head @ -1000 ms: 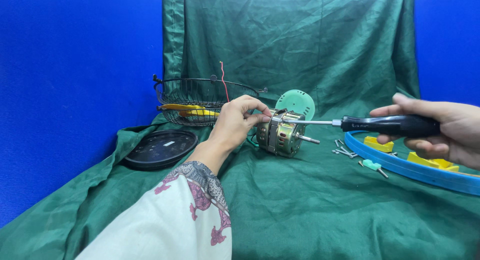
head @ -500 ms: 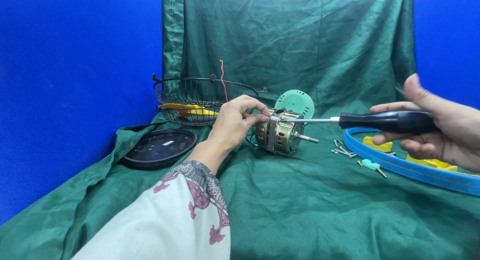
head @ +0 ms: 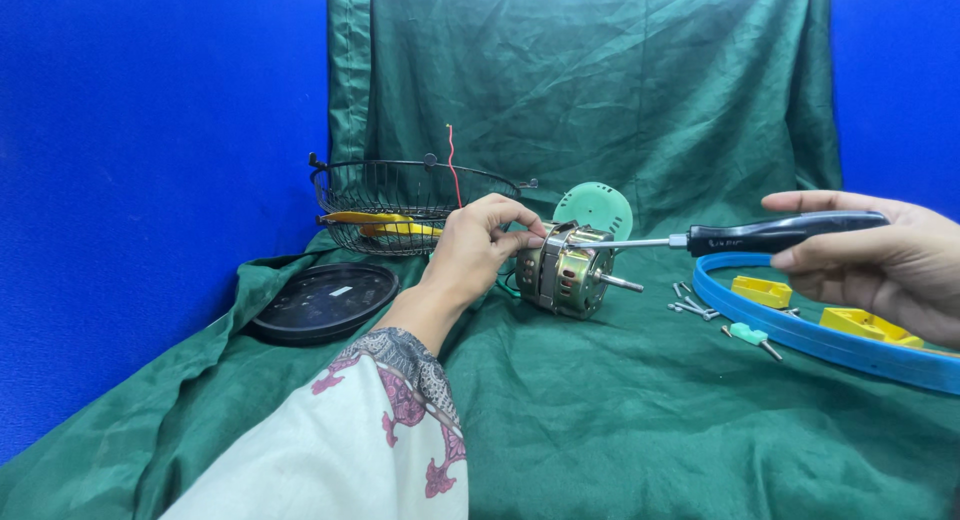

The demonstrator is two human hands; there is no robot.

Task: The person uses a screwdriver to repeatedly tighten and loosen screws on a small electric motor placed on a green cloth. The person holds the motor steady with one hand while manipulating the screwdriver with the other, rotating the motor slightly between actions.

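Since the earlier frame, the right hand [head: 880, 265] has been opened out: its fingers, then curled about the screwdriver [head: 720, 240], are now stretched nearly flat, and the black handle is only cradled between thumb and fingers. Little else has been shifted. The screwdriver is held level, its tip set against the top of the small electric motor [head: 572, 270].

The left hand [head: 480, 245] is closed on the motor's near end, thumb and fingertips pressed to the metal casing. The motor is laid on its side on the green-draped worktop [head: 650, 420], its shaft pointed to the right, just in front of one pale green round cover [head: 594, 208].

Open cloth is left in front of the motor and toward the near edge. To the right, room is bounded by one blue ring [head: 800, 330], within which two yellow pieces [head: 762, 291] are seen; a few loose screws [head: 692, 305] lie beside it. To the left, one black round plate [head: 323, 300] and, behind, one wire basket [head: 400, 205] are set.
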